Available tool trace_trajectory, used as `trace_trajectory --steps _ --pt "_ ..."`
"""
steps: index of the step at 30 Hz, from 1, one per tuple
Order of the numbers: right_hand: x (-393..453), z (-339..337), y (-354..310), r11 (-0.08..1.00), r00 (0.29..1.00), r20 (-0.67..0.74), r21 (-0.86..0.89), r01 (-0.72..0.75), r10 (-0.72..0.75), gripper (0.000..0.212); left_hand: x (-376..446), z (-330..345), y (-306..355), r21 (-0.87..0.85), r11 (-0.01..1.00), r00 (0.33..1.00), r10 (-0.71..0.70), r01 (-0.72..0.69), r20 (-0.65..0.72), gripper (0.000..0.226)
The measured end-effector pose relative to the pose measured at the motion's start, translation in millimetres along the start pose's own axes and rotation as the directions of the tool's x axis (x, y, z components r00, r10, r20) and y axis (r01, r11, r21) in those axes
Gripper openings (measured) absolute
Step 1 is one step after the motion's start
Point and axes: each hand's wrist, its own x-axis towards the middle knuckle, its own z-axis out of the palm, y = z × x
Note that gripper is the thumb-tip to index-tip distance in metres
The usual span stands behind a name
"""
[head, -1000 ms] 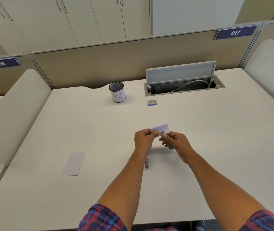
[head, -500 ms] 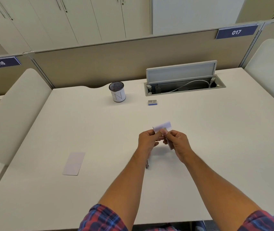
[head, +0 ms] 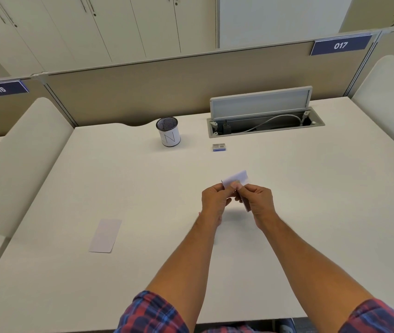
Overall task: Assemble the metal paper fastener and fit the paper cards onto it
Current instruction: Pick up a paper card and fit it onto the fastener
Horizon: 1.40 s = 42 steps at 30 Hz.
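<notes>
We have both hands raised just above the desk (head: 287,200), meeting over its middle. Our left hand (head: 215,200) pinches the near edge of a small white paper card (head: 235,179), and our right hand (head: 258,203) is closed around what looks like a strip of the metal paper fastener (head: 246,205), though it is mostly hidden by the fingers. A second paper card (head: 106,235) lies flat on the desk, well to the left.

To fit the card well, we should keep it taut between thumb and forefinger, line its hole up with the prong, and slide it on without creasing the paper.

Readable writing: the partition signs say "016" (head: 0,88) and "017" (head: 340,45), and the mesh pen cup (head: 168,132) bears a large "N". The small box (head: 219,147) shows a barcode we cannot read.
</notes>
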Motion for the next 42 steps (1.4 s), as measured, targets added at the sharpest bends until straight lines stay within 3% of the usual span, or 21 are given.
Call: trace_trajectory --steps 3,7,10,14,18,23,28,30,32,34,36,40,42 --pt "2 0 -4 0.998 0.997 0.053 -0.013 -0.058 0.059 0.039 6 -7 -2 -0.019 0.999 0.998 -0.033 0.032 -0.046 0.021" --pt "5 -1 -6 0.964 0.989 0.023 0.218 -0.150 0.148 0.032 9 -10 2 -0.063 0.996 0.995 -0.070 0.066 -0.066 0.010" --pt "6 -3 -6 0.943 0.983 0.015 0.279 -0.182 0.185 0.027 4 -12 6 -0.120 0.981 0.988 -0.155 0.153 -0.009 0.011" --pt "7 -4 -5 0.949 0.973 0.064 0.216 -0.229 0.220 0.017 -1 -11 9 -0.118 0.940 0.944 -0.309 0.322 0.111 0.024" --pt "6 -1 -4 0.954 0.959 0.136 0.140 -0.265 0.247 0.028 -6 -10 9 -0.074 0.908 0.893 -0.386 0.412 0.231 0.031" --pt "5 -1 -7 0.952 0.946 0.197 0.116 -0.284 0.259 0.029 -9 -9 9 -0.043 0.896 0.839 -0.397 0.442 0.371 0.028" --pt "6 -4 -8 0.960 0.952 0.190 0.105 -0.261 0.238 0.028 -7 -11 8 0.043 0.904 0.810 -0.401 0.425 0.428 0.029" --pt "8 -5 -8 0.965 0.959 0.174 0.100 -0.241 0.222 0.023 -7 -10 8 0.084 0.929 0.837 -0.362 0.360 0.410 0.023" --pt "11 -7 -8 0.964 0.963 0.157 0.121 -0.238 0.218 0.018 -4 -11 7 0.065 0.963 0.909 -0.269 0.262 0.319 0.018" --pt "14 -10 -8 0.959 0.964 0.131 0.137 -0.247 0.230 0.014 -1 -13 6 -0.024 0.991 0.974 -0.125 0.132 0.190 0.014" --pt "16 -13 -9 0.958 0.965 0.103 0.134 -0.252 0.240 0.014 2 -19 7 -0.123 0.991 0.993 -0.045 0.058 0.110 0.006" --pt "18 -18 -7 0.960 0.965 0.077 0.108 -0.258 0.251 0.015 8 -30 11 -0.189 0.974 0.993 -0.117 0.121 0.034 0.048" --pt "18 -18 -5 0.961 0.964 0.078 0.095 -0.262 0.255 0.014 9 -32 7 -0.125 0.989 0.997 -0.080 0.081 0.008 0.044"
